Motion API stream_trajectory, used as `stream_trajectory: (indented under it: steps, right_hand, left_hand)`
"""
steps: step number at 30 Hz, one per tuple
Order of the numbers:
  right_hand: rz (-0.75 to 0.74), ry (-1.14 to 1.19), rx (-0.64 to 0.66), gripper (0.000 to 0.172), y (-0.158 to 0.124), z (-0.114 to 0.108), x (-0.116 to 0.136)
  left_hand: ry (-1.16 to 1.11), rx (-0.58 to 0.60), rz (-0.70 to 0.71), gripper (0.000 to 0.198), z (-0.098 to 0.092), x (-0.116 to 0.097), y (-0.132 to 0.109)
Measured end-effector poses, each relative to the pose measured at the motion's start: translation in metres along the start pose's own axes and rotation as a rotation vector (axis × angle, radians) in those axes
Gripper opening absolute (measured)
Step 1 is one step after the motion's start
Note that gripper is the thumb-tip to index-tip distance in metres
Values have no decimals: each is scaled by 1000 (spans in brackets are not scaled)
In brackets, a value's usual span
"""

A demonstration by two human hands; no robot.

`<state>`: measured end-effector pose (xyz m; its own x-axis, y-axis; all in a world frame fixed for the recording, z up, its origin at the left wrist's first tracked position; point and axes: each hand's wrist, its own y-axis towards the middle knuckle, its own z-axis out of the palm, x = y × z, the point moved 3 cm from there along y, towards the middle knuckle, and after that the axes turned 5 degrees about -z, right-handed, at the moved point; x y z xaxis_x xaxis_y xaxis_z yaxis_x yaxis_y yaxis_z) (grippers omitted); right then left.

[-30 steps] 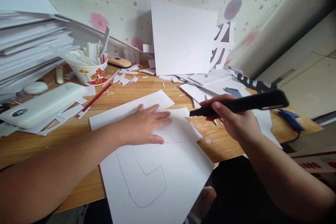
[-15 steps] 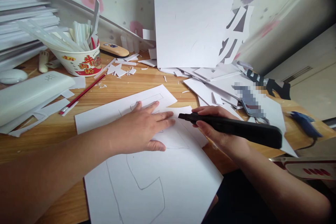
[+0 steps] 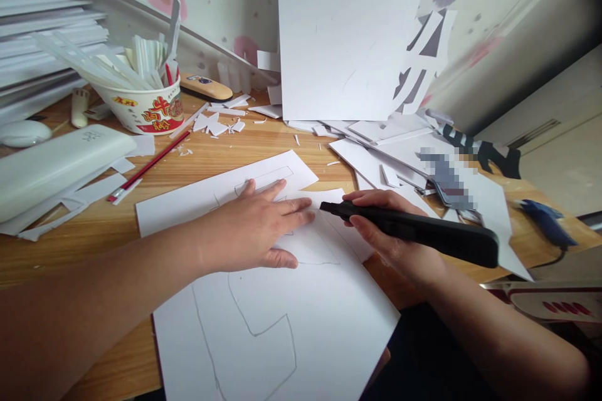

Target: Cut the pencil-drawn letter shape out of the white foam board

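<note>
A white foam board (image 3: 343, 319) with pencilled outlines lies in front of me, its near end reaching past the table edge. My left hand (image 3: 261, 222) rests flat on it with the fingers spread, covering part of the drawing. In my right hand (image 3: 395, 235) is a long black handheld cutter (image 3: 433, 232), held nearly level with fingers and thumb around its front part. Its narrow tip points left and meets the board at a notched edge, close beside my left fingertips. Whether the blade is in the board I cannot tell.
A paper tub (image 3: 143, 109) of translucent sticks, a red pencil (image 3: 150, 166) and a pale case (image 3: 61, 169) are at left. White offcuts (image 3: 216, 122) litter the back. Board scraps (image 3: 385, 156), a phone-like object (image 3: 449, 182) and a blue tool (image 3: 548, 222) lie at right.
The rear end of the cutter has swung slightly left and down while its tip stays at nearly the same spot. My left hand keeps its place on the board.
</note>
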<state>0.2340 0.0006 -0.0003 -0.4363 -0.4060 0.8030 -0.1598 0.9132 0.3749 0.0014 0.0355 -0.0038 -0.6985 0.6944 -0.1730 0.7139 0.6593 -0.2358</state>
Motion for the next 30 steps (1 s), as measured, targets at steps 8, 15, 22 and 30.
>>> stream_trajectory:
  steps: [8,15,22,30]
  right_hand:
    - [-20,-12,-2,19,2,0,-1]
    - [6,5,0,21,0,0,-2]
    - [21,0,-18,22,0,1,-2]
    - [7,15,-21,21,0,2,-1]
  left_hand:
    - [-4,-12,4,72,-1,0,0]
    - [-14,11,-6,74,-1,0,1]
    - [3,15,-11,73,-1,0,1]
    - [7,19,2,72,1,1,2]
